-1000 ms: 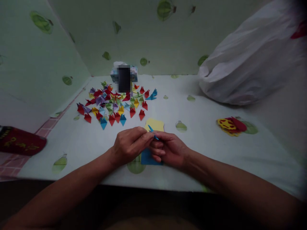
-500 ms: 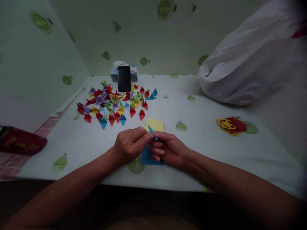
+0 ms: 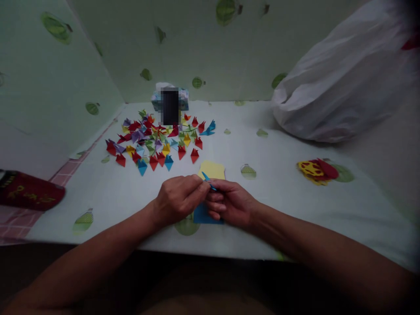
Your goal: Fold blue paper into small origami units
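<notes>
Head view: the left hand (image 3: 179, 199) and the right hand (image 3: 236, 203) meet near the table's front edge, fingertips pinching a small blue folded paper (image 3: 205, 176) between them. Its narrow points poke out past the fingers, which hide the rest. The right hand's lower fingers are curled inward. Beneath the hands lies a blue paper sheet (image 3: 204, 215), partly covered, with a pale yellow paper sheet (image 3: 212, 167) just beyond. Farther out to the left spreads a cluster of crane-like origami figures (image 3: 160, 157) in red, blue, yellow, green and purple. Behind them a dark, blurred-over rectangular object (image 3: 170, 109) stands before a tissue box (image 3: 185, 103). A red cylinder (image 3: 31, 191) with gold markings sits at far left; a red-and-yellow cutout (image 3: 313, 169) lies to the right, below a bulging white plastic bag (image 3: 331, 87).
</notes>
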`<state>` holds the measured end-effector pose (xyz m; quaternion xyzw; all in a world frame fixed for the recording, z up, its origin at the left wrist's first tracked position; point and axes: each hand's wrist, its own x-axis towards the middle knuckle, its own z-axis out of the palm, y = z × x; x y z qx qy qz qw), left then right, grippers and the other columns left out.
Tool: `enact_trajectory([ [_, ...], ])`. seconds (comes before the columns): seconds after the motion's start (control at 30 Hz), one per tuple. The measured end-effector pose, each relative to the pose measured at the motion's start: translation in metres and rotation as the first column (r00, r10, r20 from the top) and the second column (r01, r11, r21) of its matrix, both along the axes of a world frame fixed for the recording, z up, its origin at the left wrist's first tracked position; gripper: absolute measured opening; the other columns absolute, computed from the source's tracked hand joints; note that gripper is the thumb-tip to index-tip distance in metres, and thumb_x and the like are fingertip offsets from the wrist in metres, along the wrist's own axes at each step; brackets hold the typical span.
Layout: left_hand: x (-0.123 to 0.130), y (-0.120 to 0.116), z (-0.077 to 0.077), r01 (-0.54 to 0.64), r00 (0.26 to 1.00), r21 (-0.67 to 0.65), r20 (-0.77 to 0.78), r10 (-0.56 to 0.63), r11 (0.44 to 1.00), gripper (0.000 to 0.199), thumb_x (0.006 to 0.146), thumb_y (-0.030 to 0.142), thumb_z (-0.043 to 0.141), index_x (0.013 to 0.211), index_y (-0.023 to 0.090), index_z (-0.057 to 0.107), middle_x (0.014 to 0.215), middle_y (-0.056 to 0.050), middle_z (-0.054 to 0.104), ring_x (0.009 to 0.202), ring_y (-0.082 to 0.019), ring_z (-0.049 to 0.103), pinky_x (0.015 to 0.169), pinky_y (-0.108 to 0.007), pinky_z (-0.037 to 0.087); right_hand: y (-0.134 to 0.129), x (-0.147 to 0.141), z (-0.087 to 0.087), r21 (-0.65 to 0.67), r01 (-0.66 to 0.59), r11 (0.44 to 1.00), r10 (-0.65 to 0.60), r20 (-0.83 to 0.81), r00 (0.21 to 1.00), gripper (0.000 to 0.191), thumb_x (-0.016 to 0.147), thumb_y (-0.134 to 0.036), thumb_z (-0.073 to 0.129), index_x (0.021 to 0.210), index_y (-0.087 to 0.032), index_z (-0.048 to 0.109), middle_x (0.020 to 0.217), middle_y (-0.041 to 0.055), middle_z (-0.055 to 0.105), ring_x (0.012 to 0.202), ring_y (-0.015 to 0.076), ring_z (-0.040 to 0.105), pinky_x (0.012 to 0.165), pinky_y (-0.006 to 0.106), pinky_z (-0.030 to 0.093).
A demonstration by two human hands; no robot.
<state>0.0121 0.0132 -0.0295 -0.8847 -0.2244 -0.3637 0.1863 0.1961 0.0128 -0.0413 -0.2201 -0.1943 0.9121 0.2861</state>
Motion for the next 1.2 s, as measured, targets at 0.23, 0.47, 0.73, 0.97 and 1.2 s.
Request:
enact_trajectory([
  [0.23, 0.0016, 0.0043, -0.0017, -0.009, 0.977, -0.144, 0.208, 0.039, 0.990, 0.013, 0.092, 0.013, 0.064, 0.104, 0.017, 0.064, 0.085, -0.003, 0.066, 0.072, -0.012, 0.064, 0.062, -0.021, 0.051, 0.0024, 0.0011, 0.0054, 0.038, 0.039, 0.999, -0.038, -0.018, 0.999, 0.023, 0.085, -0.025, 0.064, 0.068, -0.018, 0.051, 0.052, -0.0088, 0.034, 0.042, 0.0078, 0.028, 0.046, 0.024, 0.049],
  [0.47, 0.0029, 0.0074, 0.0017, 0.048, 0.935, -0.258, 0.350, 0.047, 0.965, 0.012, 0.089, 0.014, 0.069, 0.099, 0.017, 0.062, 0.087, -0.002, 0.063, 0.076, -0.012, 0.063, 0.067, -0.021, 0.054, 0.0050, 0.0030, 0.0062, 0.038, 0.037, 0.999, -0.036, -0.028, 0.999, 0.030, 0.086, -0.028, 0.064, 0.063, -0.019, 0.046, 0.052, -0.0082, 0.034, 0.042, 0.0080, 0.029, 0.046, 0.024, 0.048],
  [0.73, 0.0050, 0.0055, -0.0013, 0.091, 0.959, -0.228, 0.281, -0.024, 0.969, 0.007, 0.091, 0.015, 0.065, 0.096, 0.019, 0.064, 0.085, 0.000, 0.061, 0.071, -0.009, 0.061, 0.061, -0.018, 0.050, 0.0032, 0.0021, 0.0034, -0.006, 0.030, 1.000, -0.030, 0.009, 1.000, 0.021, 0.084, -0.029, 0.066, 0.070, -0.019, 0.053, 0.051, -0.0094, 0.034, 0.041, 0.0081, 0.030, 0.046, 0.026, 0.047],
  [0.97, 0.0067, 0.0043, -0.0036, 0.088, 0.965, -0.233, 0.261, -0.025, 0.968, 0.006, 0.092, 0.013, 0.063, 0.095, 0.018, 0.062, 0.085, -0.001, 0.063, 0.072, -0.011, 0.061, 0.063, -0.020, 0.050, 0.0008, 0.0001, 0.0056, 0.033, 0.002, 0.999, -0.002, 0.007, 1.000, 0.019, 0.082, -0.030, 0.068, 0.074, -0.019, 0.055, 0.052, -0.0096, 0.035, 0.042, 0.0078, 0.031, 0.045, 0.025, 0.046],
  [1.2, 0.0048, 0.0068, -0.0039, 0.220, 0.837, -0.655, 0.507, 0.205, 0.723, 0.015, 0.095, 0.023, 0.059, 0.110, 0.018, 0.058, 0.087, -0.001, 0.061, 0.070, -0.010, 0.060, 0.065, -0.023, 0.052, 0.0046, -0.0023, 0.0041, 0.207, 0.177, 0.962, -0.204, 0.117, 0.972, 0.030, 0.080, -0.034, 0.076, 0.076, -0.019, 0.051, 0.055, -0.0094, 0.042, 0.043, 0.0066, 0.036, 0.047, 0.025, 0.050],
])
